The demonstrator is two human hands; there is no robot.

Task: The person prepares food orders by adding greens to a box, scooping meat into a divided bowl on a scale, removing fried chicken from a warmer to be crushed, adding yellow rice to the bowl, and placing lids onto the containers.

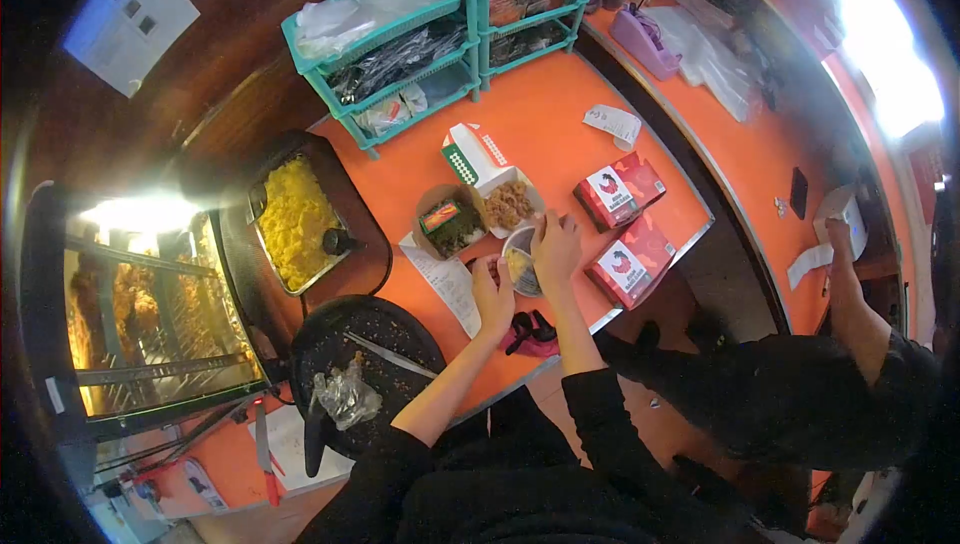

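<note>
My left hand (492,292) is at the left side of a small round clear-lidded tub (521,262) with yellow food inside. On the tub's right side is my right hand (556,244), its fingers closed at the rim. Just behind them stands an open white and green box (507,202) of brown crumbly food. An open brown box (449,222) beside it holds dark green food and a small red and green packet. Under the boxes' left edge lies a long printed receipt (447,287).
Two red and white boxes (632,262) stand at the right. A black round board (367,374) bears a knife and plastic bag. A tray of yellow food (298,224) and teal racks (400,44) lie beyond. At far right is another person's arm (858,309).
</note>
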